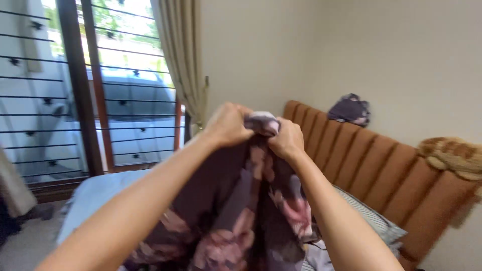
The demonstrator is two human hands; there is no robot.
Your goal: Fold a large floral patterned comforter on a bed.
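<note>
I hold up a dark purple cloth with pink flower print (241, 216) in front of me. My left hand (228, 124) and my right hand (286, 139) both grip its bunched top edge, close together and nearly touching. The cloth hangs down between my forearms and hides most of the bed below.
An orange ribbed headboard (381, 165) runs along the right wall, with a folded dark cloth (350, 109) and a brown patterned cloth (452, 153) on top. A striped pillow (371, 221) lies below. A barred window (100, 90) and beige curtain (183, 55) stand at the left.
</note>
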